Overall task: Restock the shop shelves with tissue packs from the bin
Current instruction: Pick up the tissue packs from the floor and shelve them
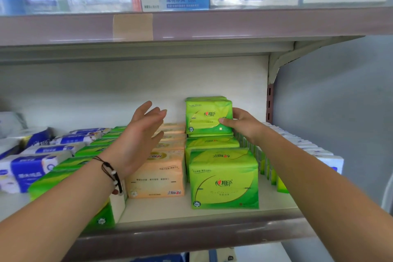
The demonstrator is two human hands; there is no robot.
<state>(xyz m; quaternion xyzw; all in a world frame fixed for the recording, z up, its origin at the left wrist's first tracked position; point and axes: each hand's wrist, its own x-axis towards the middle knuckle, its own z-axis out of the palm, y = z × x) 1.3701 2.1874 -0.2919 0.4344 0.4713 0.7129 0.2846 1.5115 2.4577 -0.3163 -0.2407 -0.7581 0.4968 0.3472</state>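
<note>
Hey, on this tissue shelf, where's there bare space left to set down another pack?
Bare shelf shows along the front edge, between the orange packs and the front green pack, and right of that pack toward the narrow green-and-white packs. The left side is crowded with blue packs. The right hand grips the raised green pack.

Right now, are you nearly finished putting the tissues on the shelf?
Partly. The shelf already holds rows: blue-and-white packs, orange packs and green packs. At the moment the right hand grips a green pack on top of the green row at the back, while the left hand hovers open beside it. The bin isn't in view, so I can't tell how many are left.
</note>
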